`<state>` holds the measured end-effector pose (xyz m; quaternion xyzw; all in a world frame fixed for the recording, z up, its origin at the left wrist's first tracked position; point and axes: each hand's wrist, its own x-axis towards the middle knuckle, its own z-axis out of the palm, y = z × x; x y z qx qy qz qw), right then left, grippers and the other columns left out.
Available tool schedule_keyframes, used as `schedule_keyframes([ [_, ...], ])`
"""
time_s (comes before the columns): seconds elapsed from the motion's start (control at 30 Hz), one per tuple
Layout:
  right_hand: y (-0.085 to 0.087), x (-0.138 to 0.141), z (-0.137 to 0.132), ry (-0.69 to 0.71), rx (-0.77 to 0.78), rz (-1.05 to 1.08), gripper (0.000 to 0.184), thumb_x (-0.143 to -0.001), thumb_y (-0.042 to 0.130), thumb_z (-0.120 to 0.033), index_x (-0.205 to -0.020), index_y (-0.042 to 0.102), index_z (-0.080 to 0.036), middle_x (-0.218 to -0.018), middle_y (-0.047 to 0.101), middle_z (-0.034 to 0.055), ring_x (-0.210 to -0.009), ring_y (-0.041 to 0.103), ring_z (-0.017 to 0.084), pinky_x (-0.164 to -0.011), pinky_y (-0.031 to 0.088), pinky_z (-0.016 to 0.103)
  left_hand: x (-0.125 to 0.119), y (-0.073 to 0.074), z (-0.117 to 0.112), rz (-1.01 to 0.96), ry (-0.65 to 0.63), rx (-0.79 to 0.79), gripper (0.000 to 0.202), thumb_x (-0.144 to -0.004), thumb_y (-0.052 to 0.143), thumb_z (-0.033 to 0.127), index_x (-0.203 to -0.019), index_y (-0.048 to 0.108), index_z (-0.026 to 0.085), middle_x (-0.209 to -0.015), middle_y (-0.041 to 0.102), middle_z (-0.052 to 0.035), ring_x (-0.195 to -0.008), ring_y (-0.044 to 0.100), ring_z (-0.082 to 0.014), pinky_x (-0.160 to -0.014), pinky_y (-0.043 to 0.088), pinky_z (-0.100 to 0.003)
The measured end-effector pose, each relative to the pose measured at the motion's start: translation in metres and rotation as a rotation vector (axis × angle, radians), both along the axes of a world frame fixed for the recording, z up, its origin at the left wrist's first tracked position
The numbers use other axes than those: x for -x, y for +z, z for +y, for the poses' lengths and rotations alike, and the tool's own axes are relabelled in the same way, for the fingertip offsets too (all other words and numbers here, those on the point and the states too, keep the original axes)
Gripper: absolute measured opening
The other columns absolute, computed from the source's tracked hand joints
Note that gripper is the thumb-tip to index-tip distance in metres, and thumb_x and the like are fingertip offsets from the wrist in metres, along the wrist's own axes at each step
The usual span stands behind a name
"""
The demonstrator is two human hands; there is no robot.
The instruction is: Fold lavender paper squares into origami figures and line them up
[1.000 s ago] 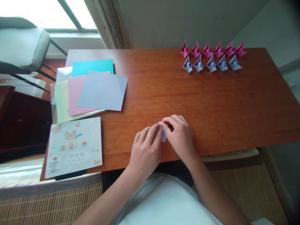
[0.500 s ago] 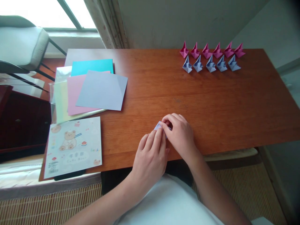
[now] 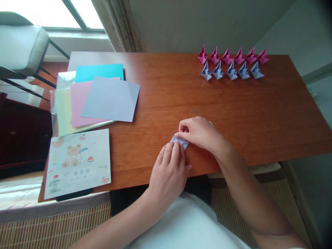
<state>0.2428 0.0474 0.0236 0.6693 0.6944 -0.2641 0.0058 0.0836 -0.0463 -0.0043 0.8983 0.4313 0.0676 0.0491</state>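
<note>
A small piece of folded lilac paper (image 3: 183,141) lies on the table in front of me, partly covered by my fingers. My left hand (image 3: 169,167) holds its near side down, fingertips on the paper and thumb out to the right. At the far edge, my right hand (image 3: 199,131) has its thumb and curled index finger pinched on the paper. Beyond them, at the back right, stand a row of pink origami pieces (image 3: 226,56) and a row of lilac origami pieces (image 3: 231,71), all pointed and alike in shape.
On the left, a lilac sheet (image 3: 111,98) overlaps a pink sheet (image 3: 77,103), a teal sheet (image 3: 100,72) and pale yellow paper in a clear sleeve. A bear-printed paper pack (image 3: 77,164) lies nearer. The wooden table (image 3: 160,100) ends close to my body. A chair (image 3: 22,48) stands left.
My right hand has shifted up and right, its wrist swinging outward, and more of the folded paper shows. My left hand stays on it. The view has moved slightly.
</note>
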Motion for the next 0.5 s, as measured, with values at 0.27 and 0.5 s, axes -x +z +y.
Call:
schedule_keyframes([
  [0.27,-0.0022,-0.0019,-0.0025,0.001,0.019,0.000,0.019,-0.086,0.067,-0.043,-0.077,0.069,-0.027,-0.078,0.074,-0.0034,-0.072,0.062,0.016,-0.056,0.026,0.028,-0.0064,-0.0047,-0.0021,0.046,-0.032,-0.013,0.056,-0.102,0.045,0.030,-0.143,0.047,-0.008,-0.150,0.049,-0.0277,-0.143,0.044,-0.0368,-0.121,0.036,-0.048],
  [0.5,-0.0039,-0.0017,-0.0055,-0.002,-0.018,0.031,0.017,-0.087,0.070,-0.038,-0.075,0.068,-0.026,-0.077,0.073,-0.0032,-0.069,0.061,0.015,-0.056,0.026,0.030,-0.0077,-0.0055,-0.0022,0.073,-0.060,0.060,0.062,-0.104,0.042,0.034,-0.146,0.042,-0.011,-0.155,0.040,-0.0303,-0.149,0.034,-0.0370,-0.124,0.032,-0.048],
])
